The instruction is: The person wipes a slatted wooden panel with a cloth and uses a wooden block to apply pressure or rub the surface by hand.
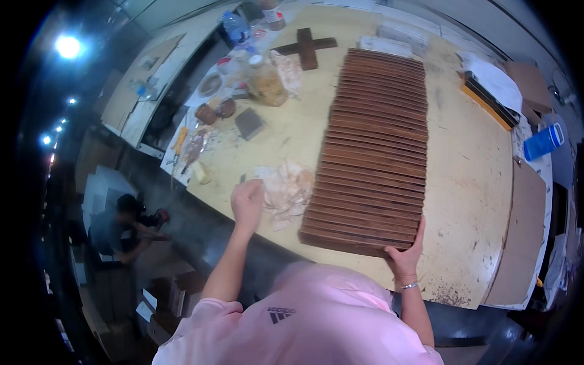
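Dark brown wooden slats (374, 152) lie side by side in a long row on the table, running away from me. My right hand (406, 255) grips the near right corner of the row, its thumb against the near face and its fingers along the right side. To the left of the row, my left hand (247, 204) is closed, with a small dark tip showing above the fingers; what it holds I cannot make out. Beside that hand lies a crumpled, stained pale cloth (286, 191).
A jar of yellowish liquid (266, 85), a grey block (249, 123) and a plastic bottle (236, 29) stand at the back left. A wooden cross (308, 48) lies beyond them. At right are a blue container (543, 142) and cardboard (517, 243). Another person (125, 228) works at far left.
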A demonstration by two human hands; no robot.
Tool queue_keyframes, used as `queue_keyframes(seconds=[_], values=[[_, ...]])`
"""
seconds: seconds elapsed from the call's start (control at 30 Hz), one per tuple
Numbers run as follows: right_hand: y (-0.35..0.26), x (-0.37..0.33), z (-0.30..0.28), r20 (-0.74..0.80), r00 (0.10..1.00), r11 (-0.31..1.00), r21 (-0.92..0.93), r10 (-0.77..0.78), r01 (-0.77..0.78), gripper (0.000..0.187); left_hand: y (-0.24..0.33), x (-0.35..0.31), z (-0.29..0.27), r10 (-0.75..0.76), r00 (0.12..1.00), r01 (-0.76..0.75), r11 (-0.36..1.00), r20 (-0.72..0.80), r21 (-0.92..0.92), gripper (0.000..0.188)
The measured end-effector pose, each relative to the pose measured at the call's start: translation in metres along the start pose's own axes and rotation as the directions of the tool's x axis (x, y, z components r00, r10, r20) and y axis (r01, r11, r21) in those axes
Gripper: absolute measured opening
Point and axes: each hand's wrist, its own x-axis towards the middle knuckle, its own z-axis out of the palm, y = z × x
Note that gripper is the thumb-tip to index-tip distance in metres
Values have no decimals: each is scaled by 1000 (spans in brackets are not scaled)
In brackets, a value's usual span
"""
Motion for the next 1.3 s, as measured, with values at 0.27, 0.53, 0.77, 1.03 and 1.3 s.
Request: queue_keyframes(seconds=[0.27, 0.53, 0.77, 1.03, 1.3], values=[[0, -4, 11, 12, 999, 999, -7, -43, 43, 128, -160, 48, -72, -550, 718, 608, 794, -426, -2, 25], [6, 4, 1, 2, 997, 992, -99, -81, 81, 133, -197, 83, -73, -658, 712, 680, 558, -245, 476, 70], [-2, 0, -8, 6, 999, 983, -179, -37, 38, 126, -6, 81, -5, -5, 947, 123, 929, 320, -350, 34], [1, 1, -8, -2, 996, 969, -232, -94, 91, 132, 180, 41, 67, 660, 586, -549, 750, 471, -368, 46], [2, 4, -13, 33, 996, 971, -222, -86, 92, 132, 258, 32, 150, 775, 470, -630, 630, 423, -454, 44]])
